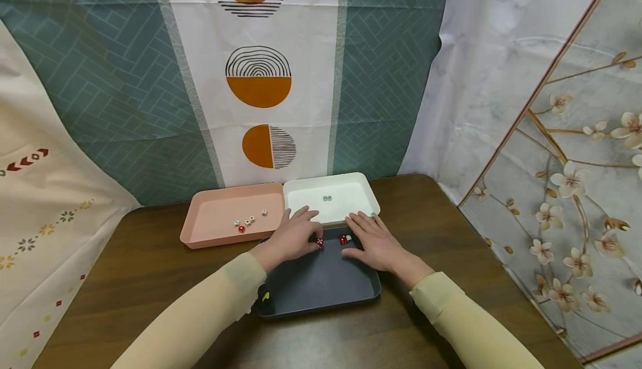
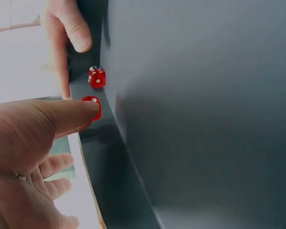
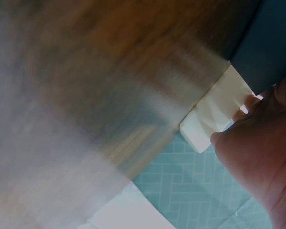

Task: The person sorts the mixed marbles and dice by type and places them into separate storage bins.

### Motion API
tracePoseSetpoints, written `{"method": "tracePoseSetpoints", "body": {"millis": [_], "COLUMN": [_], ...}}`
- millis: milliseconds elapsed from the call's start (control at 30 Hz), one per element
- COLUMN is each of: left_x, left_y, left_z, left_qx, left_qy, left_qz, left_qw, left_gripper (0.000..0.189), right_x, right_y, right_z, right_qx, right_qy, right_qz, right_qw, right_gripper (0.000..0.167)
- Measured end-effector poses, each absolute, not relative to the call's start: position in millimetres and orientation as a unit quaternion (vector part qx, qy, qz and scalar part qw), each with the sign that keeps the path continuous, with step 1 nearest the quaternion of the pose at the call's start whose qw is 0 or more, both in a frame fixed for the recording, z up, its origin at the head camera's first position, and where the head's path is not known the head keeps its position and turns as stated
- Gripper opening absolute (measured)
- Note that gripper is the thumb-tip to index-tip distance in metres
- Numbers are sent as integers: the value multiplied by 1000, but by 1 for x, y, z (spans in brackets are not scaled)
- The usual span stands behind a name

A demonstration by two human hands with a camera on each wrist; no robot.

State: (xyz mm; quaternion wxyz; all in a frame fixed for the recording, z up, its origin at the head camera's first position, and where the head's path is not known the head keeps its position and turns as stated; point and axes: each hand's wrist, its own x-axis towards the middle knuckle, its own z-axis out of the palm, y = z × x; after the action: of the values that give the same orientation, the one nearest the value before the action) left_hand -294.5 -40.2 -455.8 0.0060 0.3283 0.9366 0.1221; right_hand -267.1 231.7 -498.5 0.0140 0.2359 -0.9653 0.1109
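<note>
My left hand (image 1: pixel 296 236) pinches a red die (image 1: pixel 319 242) between thumb and forefinger, above the dark grey tray (image 1: pixel 321 285). In the left wrist view that red die (image 2: pixel 98 109) shows at the thumb tip, other fingers spread apart. Beside it in the tray's far part sit a red die (image 1: pixel 343 239) and a white die (image 1: pixel 349 237). My right hand (image 1: pixel 376 243) rests over the dark tray's far right corner, fingers extended toward the white tray (image 1: pixel 371 190), thumb near those dice. In the right wrist view, the right hand (image 3: pixel 257 143) partly hides the trays.
Two pale green dice (image 1: pixel 327 198) lie in the white tray. Left of it, a pink tray (image 1: pixel 200 218) holds several white dice (image 1: pixel 249 221) and a red die (image 1: pixel 242 229). A black and yellow-green item (image 1: pixel 264 295) shows by the left sleeve. Cloths hang behind the wooden table (image 1: pixel 125 280).
</note>
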Motion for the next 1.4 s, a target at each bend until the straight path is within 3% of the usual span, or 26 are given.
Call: {"method": "tracePoseSetpoints", "body": {"millis": [1400], "left_x": [-304], "left_y": [-115], "left_z": [-415], "left_qx": [250], "left_qy": [953], "left_qz": [160], "left_qw": [-67], "left_gripper": [9], "right_x": [-265], "right_y": [231], "right_z": [-495], "right_qx": [237], "right_qy": [-965], "right_qz": [113], "right_qw": [5], "right_gripper": [96]}}
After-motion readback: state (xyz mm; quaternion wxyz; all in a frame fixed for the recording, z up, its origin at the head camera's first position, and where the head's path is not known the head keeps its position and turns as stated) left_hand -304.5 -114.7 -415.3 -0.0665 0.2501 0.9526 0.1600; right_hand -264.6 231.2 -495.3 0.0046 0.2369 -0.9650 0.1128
